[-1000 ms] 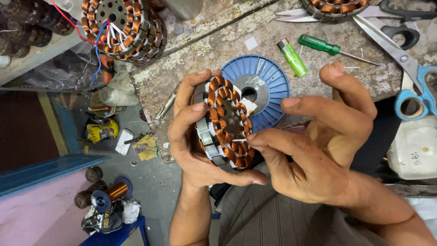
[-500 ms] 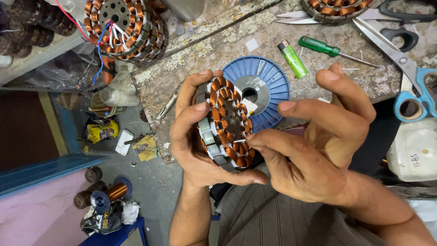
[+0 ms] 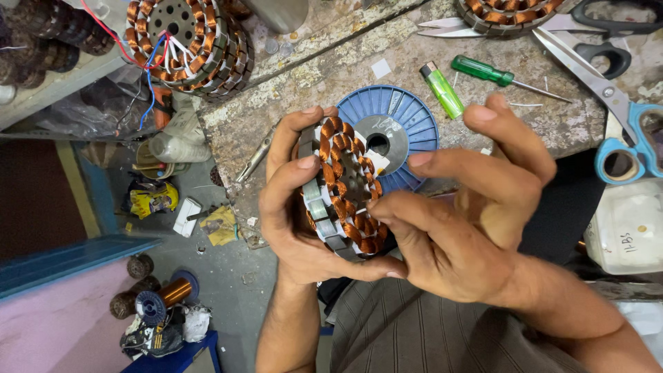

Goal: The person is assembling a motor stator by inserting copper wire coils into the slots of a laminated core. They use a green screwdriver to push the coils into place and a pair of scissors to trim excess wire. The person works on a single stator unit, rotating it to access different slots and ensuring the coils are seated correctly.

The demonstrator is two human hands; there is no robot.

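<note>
My left hand (image 3: pixel 290 207) grips a round motor stator (image 3: pixel 342 190) with copper wire coils, holding it on edge by its grey steel rim. My right hand (image 3: pixel 456 221) is beside it on the right, with thumb and forefinger pinched at the coils on the lower right of the stator. Behind the stator a blue plastic wire spool (image 3: pixel 400 121) lies flat on the worn workbench (image 3: pixel 304 83).
On the bench lie a green lighter (image 3: pixel 442 90), a green-handled screwdriver (image 3: pixel 494 74), large scissors (image 3: pixel 608 90), blue tape rolls (image 3: pixel 632 159) and a stack of wound stators (image 3: pixel 190 41) at the back left. Another stator (image 3: pixel 514 14) sits at the top. Clutter and a copper spool (image 3: pixel 162 297) lie on the floor.
The stator and both hands have shifted slightly; my right fingers stay pinched at the coils while the stator has turned a little in my left hand.
</note>
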